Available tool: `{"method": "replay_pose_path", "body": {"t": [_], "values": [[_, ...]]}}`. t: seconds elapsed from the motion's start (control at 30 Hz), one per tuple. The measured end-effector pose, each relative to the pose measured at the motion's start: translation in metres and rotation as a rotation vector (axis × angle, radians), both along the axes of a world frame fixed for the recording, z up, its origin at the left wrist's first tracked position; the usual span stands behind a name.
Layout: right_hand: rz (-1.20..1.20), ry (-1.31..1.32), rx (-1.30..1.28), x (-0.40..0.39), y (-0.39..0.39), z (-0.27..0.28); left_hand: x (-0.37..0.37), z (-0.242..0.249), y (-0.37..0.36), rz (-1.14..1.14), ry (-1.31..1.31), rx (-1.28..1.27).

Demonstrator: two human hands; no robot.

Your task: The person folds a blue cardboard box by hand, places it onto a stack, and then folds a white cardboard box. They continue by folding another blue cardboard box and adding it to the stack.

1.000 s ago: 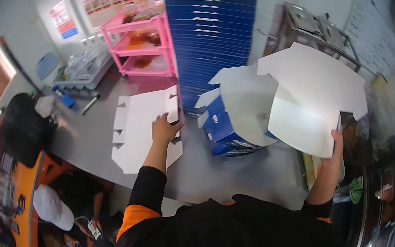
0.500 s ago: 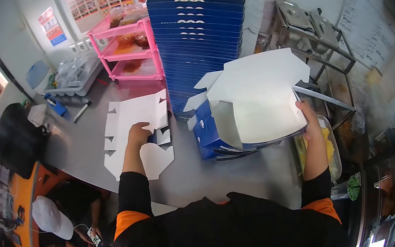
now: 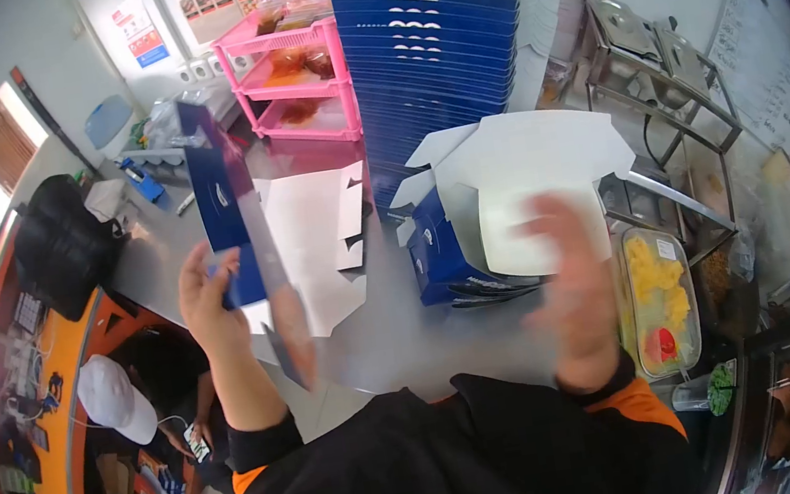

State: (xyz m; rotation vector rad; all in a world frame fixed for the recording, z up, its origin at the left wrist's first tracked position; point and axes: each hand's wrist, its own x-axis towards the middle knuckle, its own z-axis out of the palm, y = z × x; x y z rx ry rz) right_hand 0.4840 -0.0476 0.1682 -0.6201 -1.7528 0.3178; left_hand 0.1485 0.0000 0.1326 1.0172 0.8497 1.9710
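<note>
My left hand (image 3: 208, 298) is closed on the edge of a blue flat cardboard box blank (image 3: 223, 200), lifted and tilted nearly upright at the left of the table. Beside it, another box blank (image 3: 308, 239) lies flat with its white inside up. My right hand (image 3: 570, 273) is blurred by motion, fingers apart and holding nothing. It is in front of the partly folded blue boxes (image 3: 442, 256), whose white lid flaps (image 3: 523, 153) spread open. Behind them rises a tall stack of blue cardboard boxes (image 3: 434, 59).
A pink three-tier rack (image 3: 350, 81) holds bagged food at the back. To the right are a clear tub of yellow food (image 3: 673, 359) and a metal stand (image 3: 665, 118). A person in a white cap (image 3: 118, 397) sits low at the left, holding a phone (image 3: 197, 442).
My left hand has raised a box blank off the table and turned it up, showing its blue side. My right hand has let go of the folded box and moved left.
</note>
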Motion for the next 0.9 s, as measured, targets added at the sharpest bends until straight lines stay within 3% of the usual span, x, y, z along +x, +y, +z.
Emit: {"method": "replay_pose_path", "body": {"t": [0.03,0.07,0.13,0.17,0.27,0.4,0.47,0.5,0.57,0.6,0.67,0.77,0.9], "values": [[0.306,-0.198,-0.148,-0.033,0.007,0.007,0.002,-0.012,-0.014,-0.052,0.055,0.049],[0.403,-0.236,-0.143,-0.069,0.015,-0.005,0.007,-0.019,-0.027,-0.104,0.108,0.1],[0.495,-0.281,-0.289,-0.123,0.032,-0.033,0.035,-0.001,-0.055,-0.55,-0.231,0.124],[0.467,-0.253,-0.238,-0.141,0.031,-0.039,0.052,0.011,-0.069,-0.711,-0.436,0.096],[0.411,-0.703,-0.065,-0.154,0.017,-0.037,0.018,0.008,-0.078,-0.536,-0.49,-0.04],[0.601,-0.231,0.193,-0.171,0.011,-0.048,-0.019,0.023,-0.094,-0.106,-0.118,-0.295],[0.76,0.105,0.271,-0.174,0.01,-0.046,-0.008,0.031,-0.103,0.003,-0.158,-0.098],[0.712,0.203,0.24,-0.174,0.006,-0.037,0.0,0.028,-0.105,0.092,-0.15,-0.046],[0.577,0.15,0.347,-0.182,0.006,-0.025,0.011,0.01,-0.109,0.209,-0.125,0.031],[0.505,0.126,0.399,-0.186,0.005,-0.023,0.021,0.005,-0.115,0.478,0.227,-0.2],[0.498,0.044,0.455,-0.191,0.002,-0.023,0.018,-0.016,-0.134,0.429,0.394,-0.089],[0.696,-0.013,0.481,-0.188,-0.002,-0.029,0.02,-0.011,-0.143,0.144,-0.237,0.181],[0.591,0.001,0.469,-0.189,0.001,-0.025,0.021,-0.009,-0.139,0.087,-0.149,0.226]]}}
